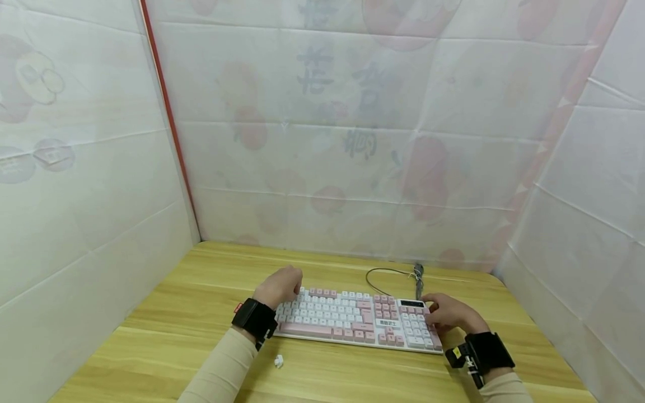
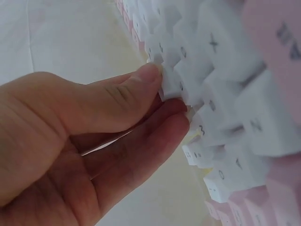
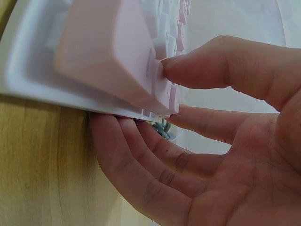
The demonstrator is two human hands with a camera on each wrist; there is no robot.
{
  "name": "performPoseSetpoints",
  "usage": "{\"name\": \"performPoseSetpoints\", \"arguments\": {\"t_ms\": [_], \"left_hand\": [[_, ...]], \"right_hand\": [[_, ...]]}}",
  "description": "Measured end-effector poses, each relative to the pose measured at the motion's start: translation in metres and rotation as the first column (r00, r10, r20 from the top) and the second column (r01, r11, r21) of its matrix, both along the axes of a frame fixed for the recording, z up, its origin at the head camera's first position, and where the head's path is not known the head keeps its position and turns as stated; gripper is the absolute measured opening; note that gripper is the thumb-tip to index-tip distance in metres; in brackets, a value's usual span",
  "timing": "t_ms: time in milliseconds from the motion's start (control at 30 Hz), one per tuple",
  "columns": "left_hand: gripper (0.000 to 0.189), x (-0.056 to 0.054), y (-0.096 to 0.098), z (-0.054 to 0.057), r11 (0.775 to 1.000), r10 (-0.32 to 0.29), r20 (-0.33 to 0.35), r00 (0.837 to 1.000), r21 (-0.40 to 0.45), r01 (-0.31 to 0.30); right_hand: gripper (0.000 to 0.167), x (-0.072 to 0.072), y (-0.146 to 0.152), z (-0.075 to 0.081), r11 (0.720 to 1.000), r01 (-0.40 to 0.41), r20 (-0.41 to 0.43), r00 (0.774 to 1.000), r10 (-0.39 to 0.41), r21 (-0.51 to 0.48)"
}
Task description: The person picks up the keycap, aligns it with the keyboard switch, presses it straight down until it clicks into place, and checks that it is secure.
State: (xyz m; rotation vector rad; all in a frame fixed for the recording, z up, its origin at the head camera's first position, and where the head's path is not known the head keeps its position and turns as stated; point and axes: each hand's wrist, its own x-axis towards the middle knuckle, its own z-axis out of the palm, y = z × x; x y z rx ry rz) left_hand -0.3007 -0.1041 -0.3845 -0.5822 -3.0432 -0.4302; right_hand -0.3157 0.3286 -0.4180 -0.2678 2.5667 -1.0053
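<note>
A white and pink keyboard [image 1: 327, 310] lies on the wooden table between both hands. My left hand [image 1: 280, 284] is over the keyboard's left end. In the left wrist view, its thumb and a finger pinch a white keycap [image 2: 170, 85] among the other keys. At the opposite end my right hand [image 1: 453, 313] holds the keyboard's right edge. The right wrist view has that thumb [image 3: 197, 70] on a pink key, while several fingers [image 3: 141, 174] curl against the keyboard's side and underside. Small white pieces, seemingly loose keycaps [image 1: 279, 361], lie in front of the keyboard.
A thin dark cable [image 1: 385, 270] loops behind the keyboard to a bundled end [image 1: 419, 274]. Pale printed sheets [image 1: 322, 168] wall in the wooden table [image 1: 166, 313] at the back and on both sides.
</note>
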Motion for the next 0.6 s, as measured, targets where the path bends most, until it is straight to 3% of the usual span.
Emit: {"name": "performPoseSetpoints", "arguments": {"t_ms": [267, 600], "left_hand": [[0.033, -0.0022, 0.0002, -0.0012, 0.999, 0.012, -0.067, 0.998, -0.029, -0.014], [0.025, -0.0017, 0.0023, 0.0001, 0.999, 0.022, -0.047, 0.999, -0.037, -0.024]], "right_hand": [[0.070, 0.0016, -0.0022, 0.0026, 1.000, 0.004, -0.003, 1.000, -0.004, 0.002], [0.071, 0.0028, -0.0025, 0.0041, 1.000, 0.010, 0.005, 1.000, -0.010, -0.004]]}}
